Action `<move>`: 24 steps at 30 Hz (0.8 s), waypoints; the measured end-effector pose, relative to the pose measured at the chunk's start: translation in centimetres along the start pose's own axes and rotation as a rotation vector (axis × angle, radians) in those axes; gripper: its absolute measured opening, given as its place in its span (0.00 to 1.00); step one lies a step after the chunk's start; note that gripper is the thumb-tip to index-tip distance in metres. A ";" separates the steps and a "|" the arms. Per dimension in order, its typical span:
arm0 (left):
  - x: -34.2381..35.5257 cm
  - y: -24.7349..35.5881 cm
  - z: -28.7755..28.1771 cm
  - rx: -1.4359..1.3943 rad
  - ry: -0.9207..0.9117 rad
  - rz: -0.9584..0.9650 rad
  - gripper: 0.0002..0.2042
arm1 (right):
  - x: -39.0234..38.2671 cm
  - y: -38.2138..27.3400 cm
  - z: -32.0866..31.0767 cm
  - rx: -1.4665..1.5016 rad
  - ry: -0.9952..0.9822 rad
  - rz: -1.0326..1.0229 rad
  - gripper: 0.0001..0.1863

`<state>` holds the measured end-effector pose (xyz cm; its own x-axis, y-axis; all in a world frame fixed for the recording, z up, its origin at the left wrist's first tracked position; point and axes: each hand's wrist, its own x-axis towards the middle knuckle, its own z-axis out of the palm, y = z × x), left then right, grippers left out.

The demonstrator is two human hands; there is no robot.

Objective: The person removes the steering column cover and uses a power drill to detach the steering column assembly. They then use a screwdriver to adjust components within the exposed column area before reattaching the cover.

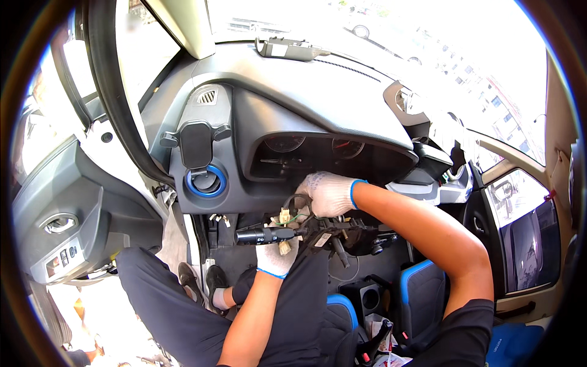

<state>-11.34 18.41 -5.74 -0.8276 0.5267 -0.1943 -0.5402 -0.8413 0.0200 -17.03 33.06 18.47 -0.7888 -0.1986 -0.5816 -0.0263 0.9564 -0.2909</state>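
Note:
Both my hands wear white knit gloves with blue cuffs and work at the bare steering column (333,229), where no steering wheel shows. My left hand (276,257) is curled beneath a black stalk switch (266,235), beside a cream wire connector (284,247); its fingertips are hidden. Higher up, my right hand (327,194) reaches over the column with bent fingers, against a dark cable loop (296,199). What it pinches is hidden. A second cream connector (285,216) and a thin green wire sit between the hands. Another stalk (340,252) points downward on the right.
Behind the column rises the dashboard with its instrument cluster (312,153). A phone holder (195,145) stands above a blue-ringed vent (206,181). The open driver's door (92,214) is at left. Blue-trimmed seats (422,290) and a cup holder (370,299) lie at lower right.

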 end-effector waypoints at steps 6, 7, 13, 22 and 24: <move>-0.5 2.5 1.4 0.432 0.134 -0.288 0.04 | -1.9 1.2 0.8 -0.044 0.228 -0.182 0.15; -0.8 2.3 1.8 0.485 0.145 -0.286 0.03 | -2.7 1.4 0.4 -0.058 0.191 -0.137 0.15; -1.3 3.0 4.7 0.730 0.096 -0.256 0.04 | -6.1 1.8 -3.4 -0.097 0.341 0.158 0.17; -2.3 0.2 5.8 0.981 -0.019 0.259 0.12 | -8.0 9.6 0.5 0.442 -0.084 0.329 0.22; -3.3 0.8 7.0 0.981 0.054 0.117 0.17 | -7.5 11.6 1.3 0.550 -0.180 0.276 0.19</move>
<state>-10.17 16.84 1.82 -0.8891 0.4197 -0.1829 -0.3626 -0.4017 0.8409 -10.60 45.32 18.43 -0.6047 -0.0393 -0.7955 0.5196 0.7374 -0.4315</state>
